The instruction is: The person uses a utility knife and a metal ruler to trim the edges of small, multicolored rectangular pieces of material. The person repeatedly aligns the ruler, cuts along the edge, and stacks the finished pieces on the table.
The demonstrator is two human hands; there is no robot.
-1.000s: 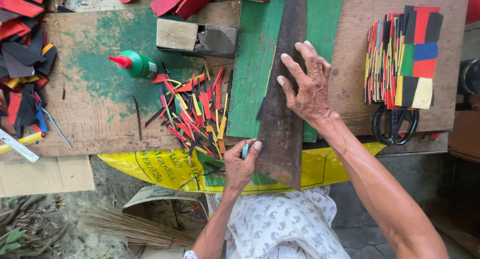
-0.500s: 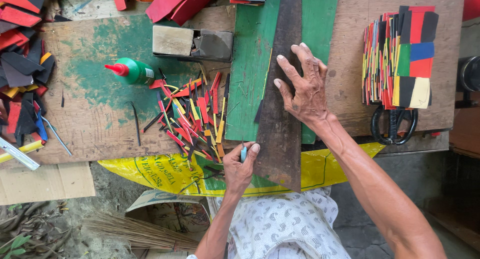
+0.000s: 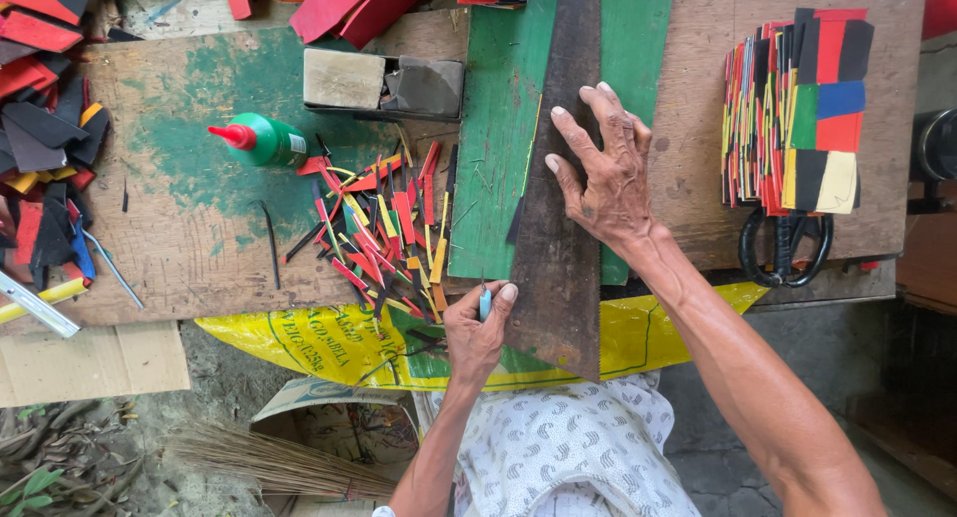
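Two hands at work on a wooden counter (image 3: 179,248). Right hand (image 3: 603,173) lies flat, fingers spread wide, palm pressing a long dark straightedge (image 3: 558,268) that runs up the frame over a green sheet (image 3: 498,168); forearm stretches back toward the lower right, elbow out of frame. Left hand (image 3: 477,328) is curled shut around a small light-blue-handled cutter (image 3: 485,303), thumb and forefinger pinching it, tip at the left edge of the straightedge near its lower end; wrist bent, forearm rising from the bottom centre. Just left of the green sheet sits a loose heap of thin red, yellow and black strips (image 3: 384,228). Green glue bottle with a red tip (image 3: 261,140) lies on its side beyond the heap. Stack of coloured cards (image 3: 802,108) stands at the right, black-handled scissors (image 3: 786,246) just below it. Red and black scraps (image 3: 45,128) are piled at the far left. Yellow sack (image 3: 329,343) hangs under the counter's near edge.
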